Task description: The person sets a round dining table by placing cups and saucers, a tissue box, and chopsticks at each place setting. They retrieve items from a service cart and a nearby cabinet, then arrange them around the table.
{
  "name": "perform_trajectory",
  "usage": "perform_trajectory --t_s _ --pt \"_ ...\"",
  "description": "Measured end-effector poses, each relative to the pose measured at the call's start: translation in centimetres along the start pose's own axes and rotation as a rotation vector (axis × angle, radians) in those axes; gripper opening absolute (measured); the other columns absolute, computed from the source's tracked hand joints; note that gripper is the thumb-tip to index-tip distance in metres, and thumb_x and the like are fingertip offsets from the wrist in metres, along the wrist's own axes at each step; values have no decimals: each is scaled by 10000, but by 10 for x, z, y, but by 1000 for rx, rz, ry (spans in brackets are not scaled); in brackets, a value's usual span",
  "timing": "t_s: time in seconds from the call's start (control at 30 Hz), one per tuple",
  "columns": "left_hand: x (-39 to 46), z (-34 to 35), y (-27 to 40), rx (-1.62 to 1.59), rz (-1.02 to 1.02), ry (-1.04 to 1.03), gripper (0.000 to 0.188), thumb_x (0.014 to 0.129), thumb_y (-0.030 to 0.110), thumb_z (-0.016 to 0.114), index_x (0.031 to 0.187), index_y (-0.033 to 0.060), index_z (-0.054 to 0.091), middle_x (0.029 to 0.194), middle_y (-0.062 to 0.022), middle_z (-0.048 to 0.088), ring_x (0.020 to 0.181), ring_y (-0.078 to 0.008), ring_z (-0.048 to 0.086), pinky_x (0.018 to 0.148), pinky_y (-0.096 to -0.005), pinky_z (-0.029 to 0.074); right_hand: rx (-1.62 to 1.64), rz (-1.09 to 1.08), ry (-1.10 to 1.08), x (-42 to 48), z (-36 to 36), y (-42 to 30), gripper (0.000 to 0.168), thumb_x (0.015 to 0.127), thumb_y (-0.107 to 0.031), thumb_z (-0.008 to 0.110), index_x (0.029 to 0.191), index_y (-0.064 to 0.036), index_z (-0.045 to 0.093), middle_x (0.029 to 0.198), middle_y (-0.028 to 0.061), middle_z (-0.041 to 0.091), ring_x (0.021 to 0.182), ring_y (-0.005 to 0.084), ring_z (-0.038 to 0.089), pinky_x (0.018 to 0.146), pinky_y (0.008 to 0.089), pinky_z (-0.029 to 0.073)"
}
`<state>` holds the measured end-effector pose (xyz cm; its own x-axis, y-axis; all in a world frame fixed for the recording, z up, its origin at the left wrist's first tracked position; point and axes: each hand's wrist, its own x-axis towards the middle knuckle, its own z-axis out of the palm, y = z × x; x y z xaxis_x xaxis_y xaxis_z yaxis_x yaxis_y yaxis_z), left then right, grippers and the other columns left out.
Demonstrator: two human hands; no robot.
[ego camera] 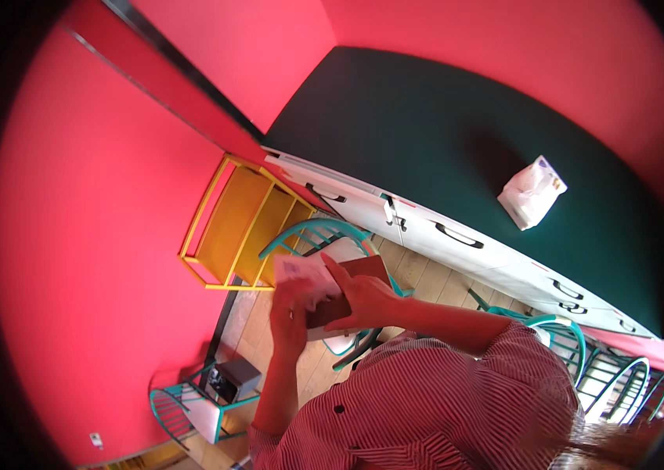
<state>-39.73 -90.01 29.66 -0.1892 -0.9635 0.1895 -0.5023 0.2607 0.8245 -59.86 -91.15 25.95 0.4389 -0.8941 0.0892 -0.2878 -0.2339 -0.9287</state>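
In front of my chest, my left hand (291, 317) grips a pale, soft-looking packet (308, 271) with a purplish mark, blurred in places. My right hand (367, 299) is spread over a flat brown rectangular item (374, 267), thumb and forefinger apart, and holds it against the packet. Whether the brown item is a box or a booklet, I cannot tell. A whitish lower edge shows beneath it. My fingers hide part of both things. On the dark green tabletop (426, 123) stands a white plastic-looking packet (533, 192) with small printed marks.
White drawer fronts with black handles (459, 235) run below the tabletop. A yellow metal-framed rack (244, 229) stands by the pink wall (103, 205). Teal chairs surround me; one (200, 405) bears a dark box (235, 379). More chairs (608, 376) line the right.
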Motion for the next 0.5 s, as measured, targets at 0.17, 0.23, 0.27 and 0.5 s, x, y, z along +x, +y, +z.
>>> perform_trajectory --t_s 0.17,0.23,0.27,0.5 --pt "-22 26 13 37 -29 -202 261 860 3 618 1120 27 613 1084 -131 626 1034 -295 605 909 -360 480 -42 -101 -119 -11 6 21 569 853 -291 689 1368 -160 486 1086 150 664 953 345 659 806 378 514" --pt "-29 36 27 99 -30 -83 341 817 -9 669 1148 14 589 1083 -125 621 1076 -290 585 924 -362 467 2 -149 -76 -16 -3 23 480 885 -199 647 1343 -197 504 1132 108 648 975 315 651 810 361 515" --pt "-35 37 13 336 249 38 508 715 41 770 1182 29 570 1129 -132 614 1071 -342 575 938 -421 456 23 -177 -61 -18 -6 24 449 902 -152 625 1331 -216 513 1156 87 641 986 300 647 812 353 515" --pt "-24 51 0 658 343 -383 599 700 233 790 1214 22 566 1167 -170 614 1131 -374 547 950 -450 432 -197 -158 -38 -26 -11 26 535 848 -224 651 1358 -163 502 1183 95 635 1029 313 647 856 356 502"
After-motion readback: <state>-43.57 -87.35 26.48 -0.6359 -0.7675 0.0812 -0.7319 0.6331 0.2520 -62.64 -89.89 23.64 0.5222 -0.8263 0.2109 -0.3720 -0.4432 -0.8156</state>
